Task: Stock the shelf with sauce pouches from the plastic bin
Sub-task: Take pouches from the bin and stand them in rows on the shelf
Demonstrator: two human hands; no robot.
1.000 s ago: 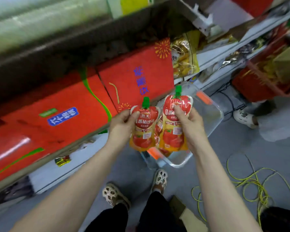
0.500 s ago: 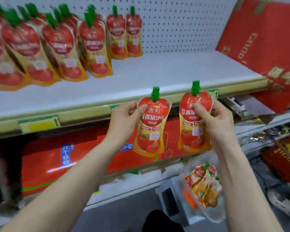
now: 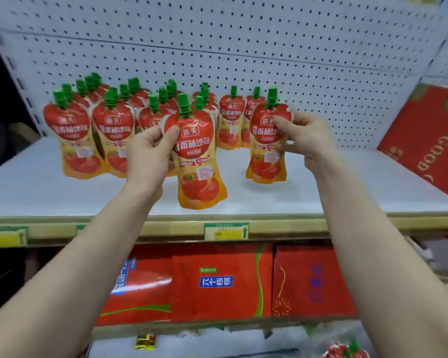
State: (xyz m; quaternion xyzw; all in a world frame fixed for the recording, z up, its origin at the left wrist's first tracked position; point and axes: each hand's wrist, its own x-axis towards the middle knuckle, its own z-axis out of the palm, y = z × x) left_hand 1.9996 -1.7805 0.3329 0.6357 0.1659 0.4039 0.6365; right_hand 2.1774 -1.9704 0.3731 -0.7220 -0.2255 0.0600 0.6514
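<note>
Currently, head view: the left hand [image 3: 150, 148] pinches the left pouch [image 3: 197, 156] by its upper edge, fingers curled, above the front edge of the shelf [image 3: 347, 192]. The right hand [image 3: 303, 135] pinches the right pouch [image 3: 268, 140] near its top, mid-shelf, right of the stocked pouches [image 3: 109, 130]; whether its base touches down is unclear. Risk: the pouches look soft. Released before its base sits flat, either would probably tip, and the left one could fall off the front edge.
</note>
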